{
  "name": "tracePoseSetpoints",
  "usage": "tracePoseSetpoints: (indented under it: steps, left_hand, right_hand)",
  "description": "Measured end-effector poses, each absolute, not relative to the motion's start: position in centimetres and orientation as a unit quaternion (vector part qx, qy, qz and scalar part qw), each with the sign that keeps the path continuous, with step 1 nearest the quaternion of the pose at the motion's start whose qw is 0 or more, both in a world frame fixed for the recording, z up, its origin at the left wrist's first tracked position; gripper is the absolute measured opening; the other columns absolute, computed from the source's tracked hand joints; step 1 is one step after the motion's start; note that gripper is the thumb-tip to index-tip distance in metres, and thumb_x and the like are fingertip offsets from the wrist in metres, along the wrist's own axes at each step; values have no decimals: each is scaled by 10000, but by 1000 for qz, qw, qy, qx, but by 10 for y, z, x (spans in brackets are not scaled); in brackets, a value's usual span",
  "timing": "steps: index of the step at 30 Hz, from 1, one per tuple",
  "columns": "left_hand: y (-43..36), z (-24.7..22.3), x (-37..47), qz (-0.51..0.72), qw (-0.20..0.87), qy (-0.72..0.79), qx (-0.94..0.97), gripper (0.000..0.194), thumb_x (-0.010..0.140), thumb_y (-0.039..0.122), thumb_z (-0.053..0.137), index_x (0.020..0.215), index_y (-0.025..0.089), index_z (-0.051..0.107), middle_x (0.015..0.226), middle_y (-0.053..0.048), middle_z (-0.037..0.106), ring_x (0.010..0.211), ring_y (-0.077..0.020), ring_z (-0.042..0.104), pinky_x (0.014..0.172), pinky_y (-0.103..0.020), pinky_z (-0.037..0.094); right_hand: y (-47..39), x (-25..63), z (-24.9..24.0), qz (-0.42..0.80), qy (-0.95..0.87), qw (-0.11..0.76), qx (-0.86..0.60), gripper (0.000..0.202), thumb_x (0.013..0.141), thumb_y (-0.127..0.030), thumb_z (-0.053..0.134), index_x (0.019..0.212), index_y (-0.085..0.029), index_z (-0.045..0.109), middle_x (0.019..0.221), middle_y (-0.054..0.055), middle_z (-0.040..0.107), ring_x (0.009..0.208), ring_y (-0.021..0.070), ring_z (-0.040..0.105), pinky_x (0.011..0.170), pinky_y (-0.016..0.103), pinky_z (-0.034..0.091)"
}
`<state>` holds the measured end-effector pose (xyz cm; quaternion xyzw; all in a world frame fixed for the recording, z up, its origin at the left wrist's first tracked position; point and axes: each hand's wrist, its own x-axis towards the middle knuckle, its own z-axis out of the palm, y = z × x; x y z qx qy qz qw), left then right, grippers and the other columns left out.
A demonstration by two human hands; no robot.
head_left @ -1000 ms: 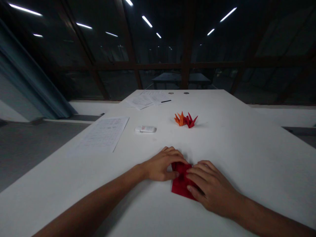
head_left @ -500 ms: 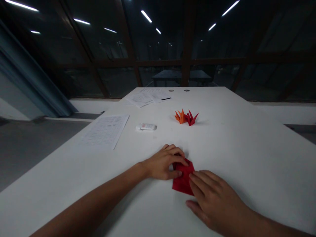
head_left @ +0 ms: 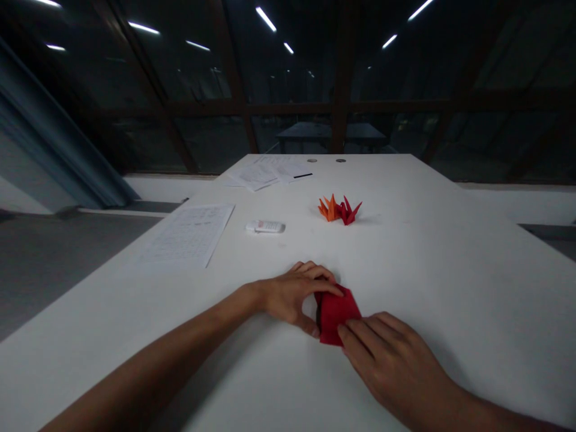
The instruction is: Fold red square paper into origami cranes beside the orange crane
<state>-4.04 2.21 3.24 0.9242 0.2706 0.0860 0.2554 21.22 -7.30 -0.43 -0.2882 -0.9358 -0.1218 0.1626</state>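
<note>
A folded piece of red paper (head_left: 337,312) lies on the white table in front of me. My left hand (head_left: 297,297) holds it from the left: the index finger presses on its far edge and the thumb touches its near left edge. At the lower right corner, my right hand (head_left: 391,354) has its fingers closed over the paper; its thumb is hidden. Beyond my hands stand an orange origami crane (head_left: 330,209) and a red origami crane (head_left: 348,212), side by side and seemingly touching.
A white bottle or tube (head_left: 265,227) lies left of the cranes. One printed sheet (head_left: 193,234) is at the table's left edge. Farther back are several loose papers (head_left: 256,174), a black pen (head_left: 303,175) and two small round discs (head_left: 341,161). Dark windows and a blue curtain (head_left: 58,132) stand beyond.
My left thumb has slid off the paper's face to its near left edge. My right fingers have shifted slightly left onto the corner, the right thumb has gone out of sight, and the paper has turned a little.
</note>
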Motion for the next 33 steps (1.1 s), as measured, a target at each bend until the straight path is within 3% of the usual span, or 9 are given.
tracePoseSetpoints:
  steps: [5,14,17,22,27,33]
  left_hand:
    - [21,32,-42,96,253,274,923,633,745,578,813,1331,419,633,1361,-40,593,1243,-302,527,1078,-482,364]
    - [17,29,-39,139,242,281,918,280,961,505,621,1173,372,747,1289,-21,651,1170,-231,576,1049,-408,373]
    - [16,24,-36,151,234,298,913,266,998,474,571,1089,326,774,1256,-23,667,1149,-218,580,1032,-389,373]
    - [15,16,-34,167,227,317,906,257,988,459,596,977,274,775,1235,-28,677,1136,-220,577,1024,-388,361]
    - [15,19,-33,160,250,321,899,239,863,467,761,1021,287,757,1238,-21,684,1148,-237,581,1032,-403,353]
    - [13,21,-32,165,271,327,890,288,909,509,696,836,234,739,1236,-18,678,1160,-230,572,1041,-414,336]
  right_hand:
    - [-73,212,-3,-110,-937,153,-295,351,867,-24,550,1166,-150,682,991,94,773,823,262,709,808,457,545]
    - [-71,212,-4,-98,-927,175,-318,448,920,-120,588,1368,-138,576,940,93,762,761,258,698,740,448,520]
    - [-67,212,-7,-102,-921,201,-318,420,931,-81,547,1344,-152,585,976,85,773,758,240,708,746,437,527]
    - [-53,212,-4,-16,-893,248,-374,381,964,-178,541,1342,-225,565,1312,98,682,967,248,728,842,433,578]
    - [-42,215,0,117,-877,247,-396,262,980,-212,547,1220,-276,631,1272,42,672,1067,217,690,945,417,576]
    - [-38,214,-2,154,-862,278,-396,366,982,-246,580,1346,-277,559,1292,48,682,1116,218,675,982,397,554]
